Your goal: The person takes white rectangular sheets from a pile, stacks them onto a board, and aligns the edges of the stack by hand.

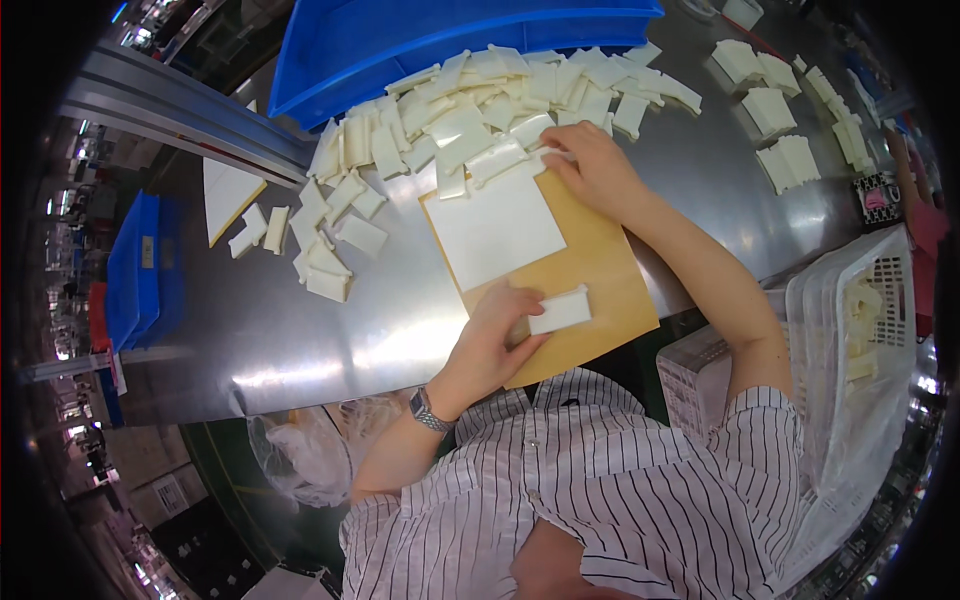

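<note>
My left hand (497, 328) grips a small white rectangular plastic part (562, 311) between thumb and fingers, low over a tan sheet (612, 262). Farther off, my right hand (592, 168) reaches to the near edge of a heap of similar cream-white parts (462, 134). Its thumb and fingers close around one white part (541, 158) there, which they partly hide. A square white sheet (505, 232) lies on the tan one, between the two hands and left of the right one.
A blue tray (470, 48) stands behind the heap on the metal table (390, 322). Stacked white parts (768, 112) sit in rows at the far right. A white basket (795, 310) stands right of me, and a metal post (190, 110) crosses the upper left.
</note>
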`<state>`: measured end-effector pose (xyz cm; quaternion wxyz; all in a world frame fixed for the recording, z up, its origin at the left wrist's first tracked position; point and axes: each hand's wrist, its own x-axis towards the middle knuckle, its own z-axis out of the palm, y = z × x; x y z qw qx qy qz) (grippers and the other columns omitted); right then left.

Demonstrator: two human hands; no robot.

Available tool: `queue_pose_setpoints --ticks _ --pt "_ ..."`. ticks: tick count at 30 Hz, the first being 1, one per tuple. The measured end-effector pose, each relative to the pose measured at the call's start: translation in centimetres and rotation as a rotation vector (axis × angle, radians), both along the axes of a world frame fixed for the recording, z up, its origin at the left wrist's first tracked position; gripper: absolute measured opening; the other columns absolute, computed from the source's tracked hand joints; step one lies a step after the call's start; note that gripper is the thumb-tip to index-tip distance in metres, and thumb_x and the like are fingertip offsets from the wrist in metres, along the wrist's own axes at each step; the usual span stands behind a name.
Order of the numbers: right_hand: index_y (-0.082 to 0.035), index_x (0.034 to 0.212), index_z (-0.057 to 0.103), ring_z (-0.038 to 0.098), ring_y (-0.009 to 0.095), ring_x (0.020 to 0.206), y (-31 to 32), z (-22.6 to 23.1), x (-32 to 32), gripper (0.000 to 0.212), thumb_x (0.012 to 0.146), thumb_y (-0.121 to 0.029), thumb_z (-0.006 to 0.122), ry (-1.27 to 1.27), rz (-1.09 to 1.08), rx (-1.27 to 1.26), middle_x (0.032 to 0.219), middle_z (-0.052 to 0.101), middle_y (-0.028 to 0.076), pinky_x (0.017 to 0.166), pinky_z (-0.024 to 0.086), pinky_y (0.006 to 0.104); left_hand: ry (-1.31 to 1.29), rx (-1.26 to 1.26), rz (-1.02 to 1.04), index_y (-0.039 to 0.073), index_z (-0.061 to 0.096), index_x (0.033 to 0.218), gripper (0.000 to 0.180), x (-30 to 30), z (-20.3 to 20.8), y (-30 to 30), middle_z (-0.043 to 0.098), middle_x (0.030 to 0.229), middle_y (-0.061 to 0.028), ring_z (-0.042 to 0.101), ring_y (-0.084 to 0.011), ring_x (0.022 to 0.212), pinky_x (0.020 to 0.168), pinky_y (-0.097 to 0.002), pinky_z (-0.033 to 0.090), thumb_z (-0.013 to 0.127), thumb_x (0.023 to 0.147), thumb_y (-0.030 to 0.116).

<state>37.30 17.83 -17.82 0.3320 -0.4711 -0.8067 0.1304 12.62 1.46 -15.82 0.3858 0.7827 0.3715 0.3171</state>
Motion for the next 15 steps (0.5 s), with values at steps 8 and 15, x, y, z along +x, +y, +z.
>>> queue_pose_setpoints --ticks 8,15 --pt "-0.008 0.123 0.064 0.066 0.023 0.103 1.7 2.0 0.8 0.037 0.088 -0.017 0.074 0.022 0.121 -0.122 0.107 0.07 0.01 0.092 0.051 0.0377 -0.005 0.013 0.007 0.005 0.057 0.113 0.036 -0.3 -0.1 -0.2 0.062 0.12 -0.0156 0.058 -0.0358 0.112 0.097 -0.0423 0.05 0.079 0.084 0.004" --pt "-0.009 0.123 0.064 0.066 0.02 0.09 3.9 1.7 0.9 0.028 0.099 -0.021 0.066 0.289 -0.222 -0.234 0.103 0.069 0.009 0.081 0.052 0.0311 -0.021 -0.013 0.002 0.004 0.058 0.115 0.035 0.1 0.1 0.3 0.063 0.119 -0.0156 0.058 -0.0365 0.113 0.099 -0.0417 0.049 0.078 0.085 0.006"
